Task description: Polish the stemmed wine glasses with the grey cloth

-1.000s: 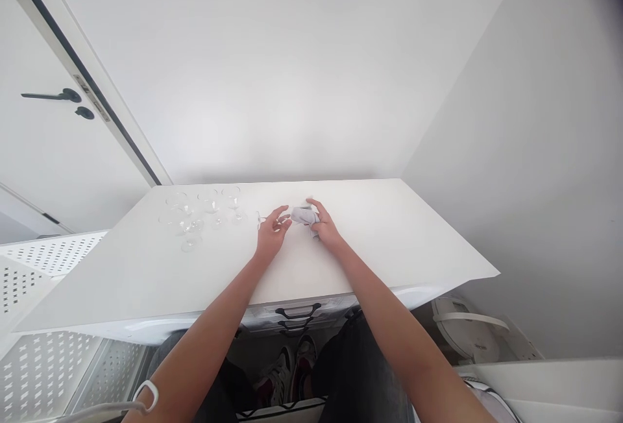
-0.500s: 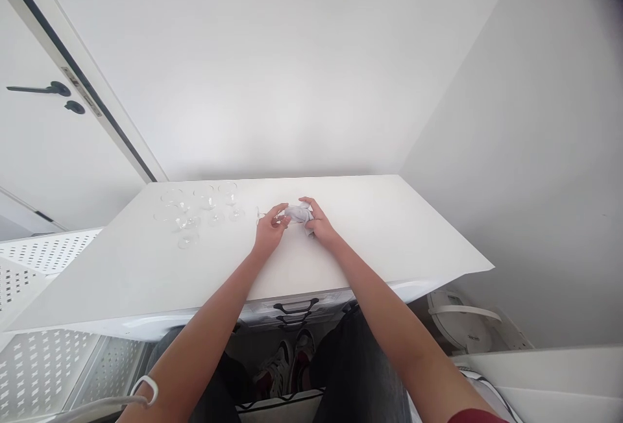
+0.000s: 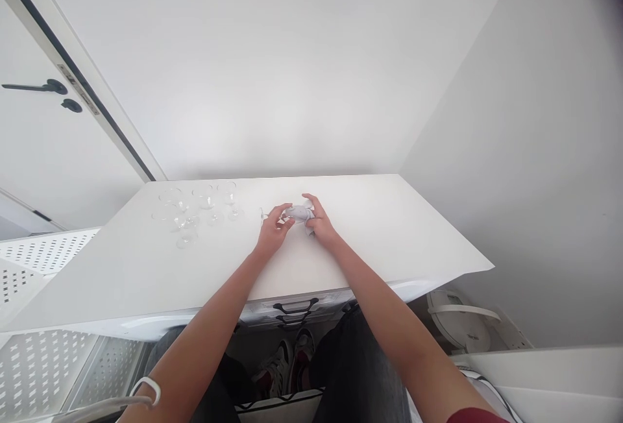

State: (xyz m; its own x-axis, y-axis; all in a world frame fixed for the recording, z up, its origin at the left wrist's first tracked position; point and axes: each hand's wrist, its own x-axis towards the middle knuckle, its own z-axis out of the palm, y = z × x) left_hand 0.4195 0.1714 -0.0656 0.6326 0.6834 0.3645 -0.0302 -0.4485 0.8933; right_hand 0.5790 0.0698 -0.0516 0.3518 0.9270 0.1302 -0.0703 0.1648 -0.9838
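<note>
Both my hands meet over the middle of a white table. My left hand pinches the stem of a clear stemmed glass that lies sideways, foot pointing left. My right hand is closed on a small pale grey cloth wrapped around the glass's bowl. The bowl is mostly hidden by the cloth.
Several clear stemmed glasses stand in a group at the table's back left. A white door with a black handle is at the left. A perforated white shelf adjoins the table's left side. A drawer unit with black handles sits under the table.
My hands have drawn slightly closer together on the glass, and the cloth has shifted a little around the bowl. The view has tilted slightly.
</note>
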